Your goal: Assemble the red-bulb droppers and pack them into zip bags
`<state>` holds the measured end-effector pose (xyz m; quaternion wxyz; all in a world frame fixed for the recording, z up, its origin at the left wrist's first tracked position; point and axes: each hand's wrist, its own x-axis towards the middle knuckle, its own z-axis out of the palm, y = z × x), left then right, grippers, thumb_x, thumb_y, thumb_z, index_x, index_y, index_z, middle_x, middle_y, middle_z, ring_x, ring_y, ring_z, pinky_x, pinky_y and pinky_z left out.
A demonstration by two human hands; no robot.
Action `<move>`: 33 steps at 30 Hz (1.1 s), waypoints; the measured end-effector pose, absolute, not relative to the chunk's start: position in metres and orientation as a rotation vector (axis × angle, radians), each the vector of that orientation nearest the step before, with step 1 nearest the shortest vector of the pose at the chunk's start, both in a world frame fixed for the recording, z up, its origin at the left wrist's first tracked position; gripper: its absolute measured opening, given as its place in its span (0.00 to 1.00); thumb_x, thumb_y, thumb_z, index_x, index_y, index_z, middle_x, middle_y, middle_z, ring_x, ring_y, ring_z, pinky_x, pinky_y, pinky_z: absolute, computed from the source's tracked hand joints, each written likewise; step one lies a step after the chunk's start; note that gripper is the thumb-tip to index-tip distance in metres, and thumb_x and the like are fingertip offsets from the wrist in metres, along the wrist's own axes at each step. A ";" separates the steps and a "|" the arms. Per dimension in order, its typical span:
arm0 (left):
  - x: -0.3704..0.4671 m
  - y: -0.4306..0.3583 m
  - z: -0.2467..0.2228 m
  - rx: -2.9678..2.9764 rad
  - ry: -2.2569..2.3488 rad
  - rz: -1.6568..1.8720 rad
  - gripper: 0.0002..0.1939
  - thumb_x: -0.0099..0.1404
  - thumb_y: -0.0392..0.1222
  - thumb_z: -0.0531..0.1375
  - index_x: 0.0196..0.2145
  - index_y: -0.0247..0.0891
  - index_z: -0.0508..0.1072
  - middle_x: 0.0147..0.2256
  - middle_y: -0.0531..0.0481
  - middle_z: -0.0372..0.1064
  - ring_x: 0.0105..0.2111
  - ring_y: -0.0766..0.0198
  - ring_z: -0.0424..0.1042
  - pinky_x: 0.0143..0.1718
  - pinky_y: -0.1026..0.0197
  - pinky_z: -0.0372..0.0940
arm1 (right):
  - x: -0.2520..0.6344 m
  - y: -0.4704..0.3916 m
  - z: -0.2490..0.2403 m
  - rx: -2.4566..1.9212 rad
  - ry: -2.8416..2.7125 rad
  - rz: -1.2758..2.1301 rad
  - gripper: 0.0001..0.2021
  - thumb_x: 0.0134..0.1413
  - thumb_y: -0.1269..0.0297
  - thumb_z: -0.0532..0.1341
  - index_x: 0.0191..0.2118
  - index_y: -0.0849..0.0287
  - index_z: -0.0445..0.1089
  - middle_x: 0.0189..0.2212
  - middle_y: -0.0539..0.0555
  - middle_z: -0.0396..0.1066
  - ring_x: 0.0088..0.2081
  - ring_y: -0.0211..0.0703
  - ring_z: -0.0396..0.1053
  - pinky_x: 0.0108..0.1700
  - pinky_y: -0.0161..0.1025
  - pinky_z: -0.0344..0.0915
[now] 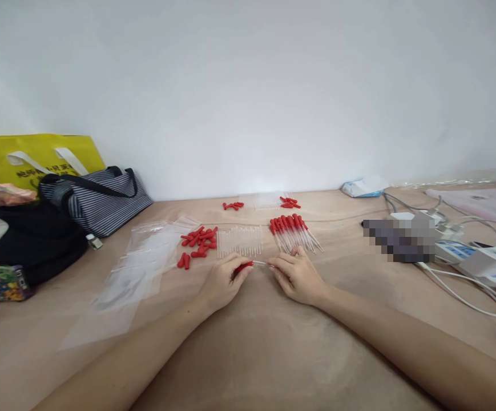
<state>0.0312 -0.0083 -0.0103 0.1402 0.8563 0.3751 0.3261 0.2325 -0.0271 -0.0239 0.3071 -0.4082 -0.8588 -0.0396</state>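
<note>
Between the fingertips of my left hand (227, 278) is a red rubber bulb (244, 266), partly hidden by the fingers. My right hand (295, 276) pinches a thin clear dropper tube (260, 263) that lies in line with the bulb; whether the tube's end is inside the bulb I cannot tell. Just beyond my hands lies a row of bare clear tubes (240, 241). Loose red bulbs (199, 240) are heaped to its left. Droppers with red bulbs fitted (293, 231) lie fanned out beyond my right hand.
Farther back are more tubes (267, 201) and bulbs (290, 202). Clear plastic bags (132, 279) lie left of my hands. Bags, including a striped bag (102, 200), stand at the far left. White cables (470, 302) and a power strip (453, 251) are at the right.
</note>
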 end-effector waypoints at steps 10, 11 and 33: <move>0.028 -0.007 -0.010 2.432 1.015 0.985 0.08 0.62 0.38 0.52 0.35 0.36 0.69 0.30 0.50 0.65 0.30 0.67 0.65 0.32 0.65 0.61 | 0.230 -0.030 -0.023 -1.003 -2.312 -0.006 0.11 0.56 0.69 0.48 0.41 0.61 0.66 0.28 0.52 0.70 0.27 0.36 0.61 0.35 0.38 0.47; 0.027 -0.007 -0.010 2.430 1.010 0.992 0.08 0.62 0.37 0.52 0.35 0.36 0.69 0.30 0.50 0.65 0.30 0.67 0.65 0.31 0.65 0.61 | 0.230 -0.031 -0.023 -0.994 -2.310 -0.003 0.11 0.56 0.69 0.48 0.41 0.61 0.66 0.28 0.52 0.70 0.28 0.36 0.61 0.35 0.38 0.46; 0.029 -0.015 -0.009 2.698 0.768 0.796 0.09 0.62 0.38 0.50 0.32 0.34 0.69 0.28 0.47 0.64 0.27 0.66 0.64 0.28 0.65 0.60 | 0.233 -0.032 -0.015 -0.978 -2.443 0.085 0.10 0.55 0.70 0.49 0.33 0.58 0.67 0.25 0.49 0.70 0.26 0.33 0.62 0.33 0.37 0.43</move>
